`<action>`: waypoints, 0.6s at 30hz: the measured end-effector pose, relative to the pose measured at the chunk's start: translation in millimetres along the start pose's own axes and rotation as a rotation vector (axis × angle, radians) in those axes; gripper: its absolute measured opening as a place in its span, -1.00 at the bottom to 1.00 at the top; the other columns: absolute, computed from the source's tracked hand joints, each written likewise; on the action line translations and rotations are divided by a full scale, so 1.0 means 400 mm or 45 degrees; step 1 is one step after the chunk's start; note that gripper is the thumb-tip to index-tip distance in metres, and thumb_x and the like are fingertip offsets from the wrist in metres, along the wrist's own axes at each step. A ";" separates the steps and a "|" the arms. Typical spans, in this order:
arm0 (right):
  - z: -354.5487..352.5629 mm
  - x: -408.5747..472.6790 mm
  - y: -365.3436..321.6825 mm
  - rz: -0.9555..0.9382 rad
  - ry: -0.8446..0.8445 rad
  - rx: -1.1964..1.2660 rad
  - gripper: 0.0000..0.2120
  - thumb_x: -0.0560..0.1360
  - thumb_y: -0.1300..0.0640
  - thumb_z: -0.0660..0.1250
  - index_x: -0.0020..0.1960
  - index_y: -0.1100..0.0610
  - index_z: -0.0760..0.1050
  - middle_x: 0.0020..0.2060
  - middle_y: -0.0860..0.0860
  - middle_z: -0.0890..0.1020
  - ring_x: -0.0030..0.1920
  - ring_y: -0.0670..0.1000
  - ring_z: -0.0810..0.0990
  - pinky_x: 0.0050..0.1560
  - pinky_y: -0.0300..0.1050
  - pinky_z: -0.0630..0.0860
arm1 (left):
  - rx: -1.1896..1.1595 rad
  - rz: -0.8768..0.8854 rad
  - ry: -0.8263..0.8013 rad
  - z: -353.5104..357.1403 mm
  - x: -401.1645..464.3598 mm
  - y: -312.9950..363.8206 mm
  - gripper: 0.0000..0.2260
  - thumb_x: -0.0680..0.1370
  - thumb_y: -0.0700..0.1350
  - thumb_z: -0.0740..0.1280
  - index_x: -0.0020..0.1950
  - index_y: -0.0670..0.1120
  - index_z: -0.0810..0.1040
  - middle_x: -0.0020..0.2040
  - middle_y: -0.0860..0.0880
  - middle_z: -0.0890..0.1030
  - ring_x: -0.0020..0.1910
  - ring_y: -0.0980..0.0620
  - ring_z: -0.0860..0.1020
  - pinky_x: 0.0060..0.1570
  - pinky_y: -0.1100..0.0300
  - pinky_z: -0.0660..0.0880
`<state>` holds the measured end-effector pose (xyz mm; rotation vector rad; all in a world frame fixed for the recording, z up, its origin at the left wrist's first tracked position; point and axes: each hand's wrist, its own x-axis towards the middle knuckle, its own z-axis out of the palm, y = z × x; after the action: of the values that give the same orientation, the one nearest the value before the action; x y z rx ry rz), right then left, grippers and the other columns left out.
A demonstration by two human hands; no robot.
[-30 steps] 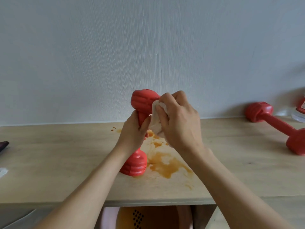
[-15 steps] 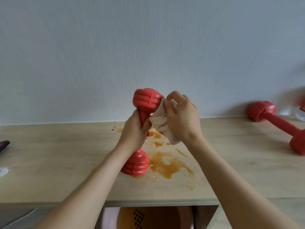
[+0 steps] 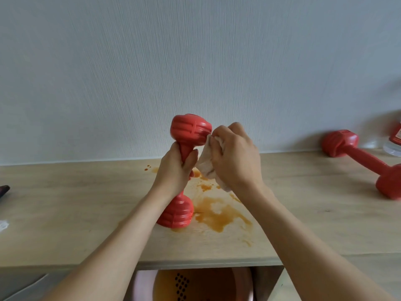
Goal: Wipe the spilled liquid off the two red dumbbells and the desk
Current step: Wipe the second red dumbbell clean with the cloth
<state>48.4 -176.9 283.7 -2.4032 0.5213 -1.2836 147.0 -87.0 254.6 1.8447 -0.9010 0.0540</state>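
Note:
A red dumbbell (image 3: 189,131) stands upright on the wooden desk (image 3: 65,209), its lower head at the edge of an orange-brown spill (image 3: 219,213). My left hand (image 3: 175,170) grips its handle. My right hand (image 3: 235,157) holds a crumpled white cloth (image 3: 206,164) against the right side of the upper head. The second red dumbbell (image 3: 364,161) lies on the desk at the far right, by the wall.
A red-labelled clear container (image 3: 393,142) sits at the right edge behind the second dumbbell. A dark object (image 3: 3,190) and a white scrap (image 3: 3,224) lie at the left edge. Below the desk's front edge is a basin (image 3: 195,285) with an orange perforated insert.
The upright dumbbell has shifted slightly right. My right hand with the cloth has moved along the right side of the upper head.

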 end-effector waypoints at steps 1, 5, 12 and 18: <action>0.005 -0.001 -0.015 -0.075 0.034 -0.021 -0.82 0.53 0.09 0.21 -0.13 0.18 0.51 -0.15 0.08 0.47 -0.28 0.18 0.50 -0.34 -0.03 0.42 | 0.002 -0.001 0.002 -0.001 0.000 -0.002 -0.92 0.57 -0.13 0.23 -0.09 -0.09 0.37 -0.37 0.01 0.49 -0.52 0.23 0.49 -0.52 0.43 0.34; 0.016 0.002 -0.050 -0.170 0.093 -0.075 -0.85 0.50 0.13 0.25 -0.18 0.19 0.49 -0.18 0.11 0.48 -0.35 0.17 0.47 -0.42 -0.09 0.36 | 0.010 -0.013 0.020 0.000 -0.002 -0.003 -0.80 0.53 -0.23 0.26 -0.23 -0.02 0.32 -0.39 0.03 0.47 -0.51 0.26 0.45 -0.51 0.42 0.33; 0.022 0.022 0.035 0.258 -0.122 0.483 -0.89 0.54 0.17 0.23 -0.11 0.17 0.48 -0.18 0.13 0.57 -0.16 0.11 0.55 -0.09 0.06 0.49 | -0.197 0.005 -0.166 -0.011 0.000 -0.010 -0.86 0.59 -0.15 0.21 -0.17 -0.02 0.38 -0.45 0.01 0.48 -0.56 0.15 0.45 -0.46 0.22 0.40; 0.025 0.012 0.050 0.426 -0.100 0.795 -0.93 0.51 0.10 0.30 -0.14 0.02 0.44 -0.23 0.06 0.59 -0.13 0.18 0.61 -0.07 0.22 0.54 | -0.425 -0.029 -0.237 -0.015 -0.009 -0.010 -0.93 0.56 -0.22 0.26 -0.03 -0.13 0.37 -0.47 -0.02 0.44 -0.53 0.07 0.43 -0.46 0.21 0.39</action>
<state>56.5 -195.1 272.2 -1.7545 0.4006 -1.0107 149.0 -79.5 252.6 1.5641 -0.9537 -0.2713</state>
